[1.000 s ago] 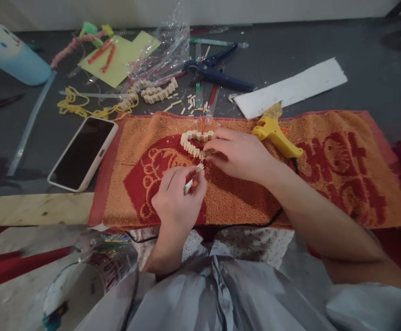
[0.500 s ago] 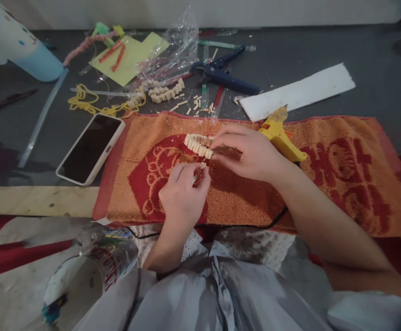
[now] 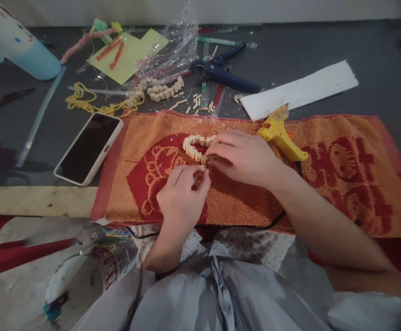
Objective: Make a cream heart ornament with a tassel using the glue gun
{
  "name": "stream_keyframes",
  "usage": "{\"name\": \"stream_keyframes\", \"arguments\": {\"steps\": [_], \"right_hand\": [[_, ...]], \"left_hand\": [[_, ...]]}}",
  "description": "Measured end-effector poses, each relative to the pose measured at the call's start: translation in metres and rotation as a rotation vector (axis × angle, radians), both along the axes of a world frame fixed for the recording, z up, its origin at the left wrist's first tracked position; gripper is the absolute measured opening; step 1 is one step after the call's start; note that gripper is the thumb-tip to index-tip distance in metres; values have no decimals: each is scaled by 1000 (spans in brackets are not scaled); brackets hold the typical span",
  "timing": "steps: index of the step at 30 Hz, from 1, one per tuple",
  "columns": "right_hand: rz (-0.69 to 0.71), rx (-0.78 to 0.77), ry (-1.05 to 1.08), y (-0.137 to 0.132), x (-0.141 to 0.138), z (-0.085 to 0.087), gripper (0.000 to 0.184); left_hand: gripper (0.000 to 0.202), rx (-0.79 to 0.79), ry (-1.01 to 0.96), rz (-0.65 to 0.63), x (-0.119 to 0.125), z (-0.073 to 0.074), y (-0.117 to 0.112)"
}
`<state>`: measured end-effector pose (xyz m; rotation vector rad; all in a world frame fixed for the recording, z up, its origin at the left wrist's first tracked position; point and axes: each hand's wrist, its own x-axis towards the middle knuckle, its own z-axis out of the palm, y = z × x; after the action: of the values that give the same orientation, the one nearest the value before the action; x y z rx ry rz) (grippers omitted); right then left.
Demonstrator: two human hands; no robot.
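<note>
My right hand point(image 3: 240, 156) grips one side of a curved strip of short cream-coloured sticks point(image 3: 194, 148), set side by side in a loop. Its fingers cover the strip's right part. Just below, my left hand point(image 3: 183, 189) is closed in a pinch on a small, thin, shiny piece point(image 3: 196, 178) with a pale tip, too small to name. That tip is close to the strip's near end; whether they touch I cannot tell. Both hands are above an orange and red towel point(image 3: 241, 207). Right of my right hand lies a yellow glue gun point(image 3: 281, 138) with a glue-crusted nozzle.
Behind the towel lie blue-handled cutters point(image 3: 226, 76), loose cut sticks point(image 3: 196, 103), another stick strip point(image 3: 166, 91), a white board point(image 3: 300, 92) and crumpled clear plastic point(image 3: 172, 50). A phone point(image 3: 88, 149) and yellow string point(image 3: 83, 99) are at the left. A black cord point(image 3: 255, 226) runs along the front edge.
My right hand has moved slightly left and down with the stick strip, whose near end is now lower, closer to my left fingertips. My left hand has barely shifted.
</note>
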<state>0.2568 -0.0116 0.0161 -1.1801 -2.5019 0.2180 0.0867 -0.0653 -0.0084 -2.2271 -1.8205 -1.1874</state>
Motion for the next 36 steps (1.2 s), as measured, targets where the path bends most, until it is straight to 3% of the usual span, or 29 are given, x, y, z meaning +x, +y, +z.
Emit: {"name": "stream_keyframes", "arguments": {"steps": [36], "right_hand": [[40, 6, -113, -2, -2, -4, 17]], "left_hand": [[11, -62, 0, 18, -4, -1, -5]]}}
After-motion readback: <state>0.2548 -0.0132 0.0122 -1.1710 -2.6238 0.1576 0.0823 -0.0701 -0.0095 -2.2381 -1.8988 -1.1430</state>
